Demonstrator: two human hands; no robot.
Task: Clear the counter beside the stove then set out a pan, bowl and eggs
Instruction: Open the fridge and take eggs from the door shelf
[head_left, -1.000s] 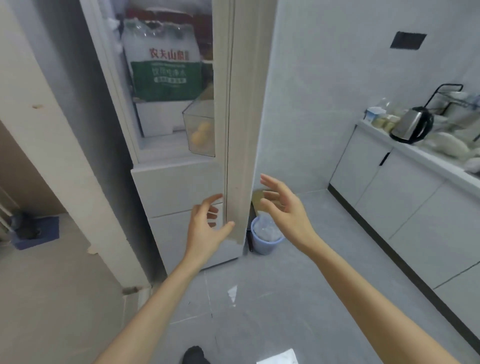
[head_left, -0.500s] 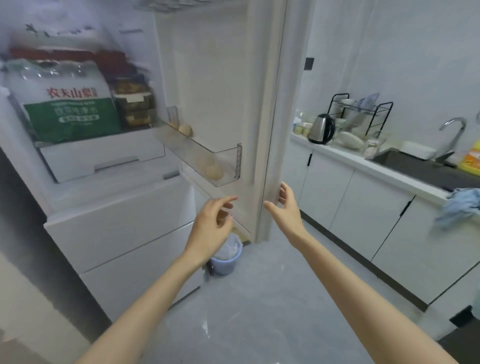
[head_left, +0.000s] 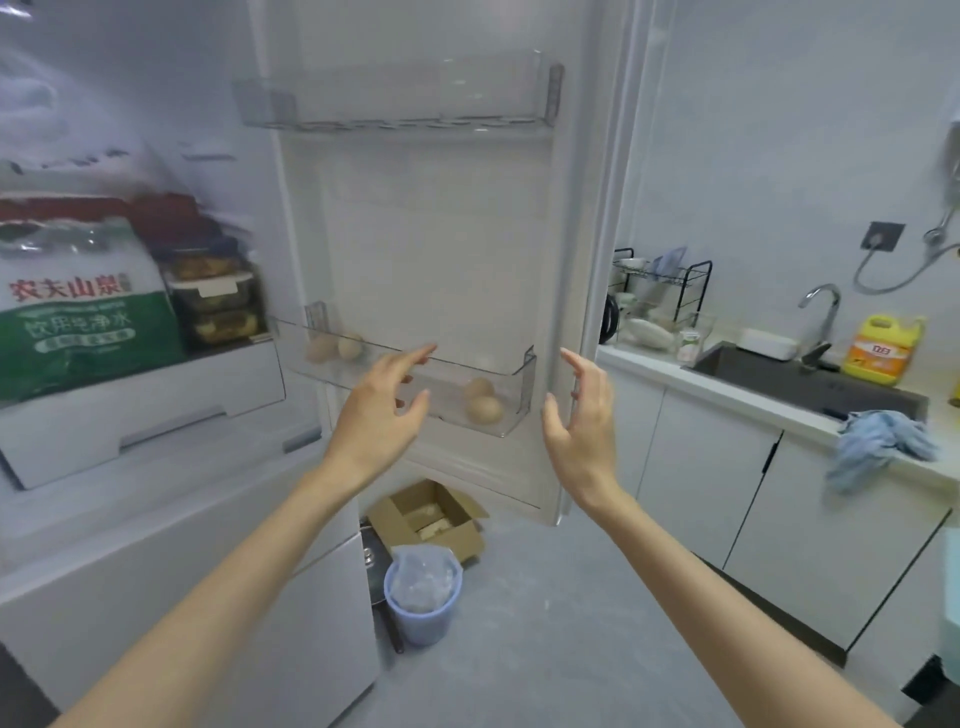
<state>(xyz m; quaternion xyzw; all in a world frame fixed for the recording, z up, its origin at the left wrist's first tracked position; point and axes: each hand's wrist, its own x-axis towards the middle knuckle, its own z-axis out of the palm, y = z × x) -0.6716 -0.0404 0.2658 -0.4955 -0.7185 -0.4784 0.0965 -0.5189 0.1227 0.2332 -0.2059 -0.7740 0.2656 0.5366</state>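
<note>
- Both hands are up in front of the open fridge door (head_left: 441, 234). The left hand (head_left: 382, 410) is loose with fingers spread and nothing in it, right in front of the lower door shelf (head_left: 522, 382). Can't tell if a fingertip actually touches the rim.
- The right hand (head_left: 582, 421) is relaxed too and holds nothing. It's just beside the door's outer edge, at 3 o'clock from the left one.
- Down at 6 o'clock on the floor there's a blue bin (head_left: 422, 618) with a clear plastic liner. Just behind it is an open cardboard box (head_left: 400, 525) with some pale stuff inside.
- That clear lower door shelf is where the eggs (head_left: 485, 408) are: two at its right end, two more at the left end, about 10 o'clock from the left hand.
- Inside the fridge at 9 o'clock sits a big green-and-white pack of bottled water (head_left: 78, 312). Stacked clear food containers (head_left: 218, 301) are just beside it at its 3 o'clock.
- Up at 12 o'clock is a second clear door shelf (head_left: 395, 98).
- The floor (head_left: 545, 623) is grey. A white counter (head_left: 737, 397) over white cabinets runs along 3 o'clock, with a dark sink (head_left: 779, 376) and a tap (head_left: 823, 312).
- On the counter there's also a yellow detergent bottle (head_left: 883, 351), a blue cloth (head_left: 878, 441) drooping over the edge, and a black dish rack (head_left: 660, 280) at the far end.
</note>
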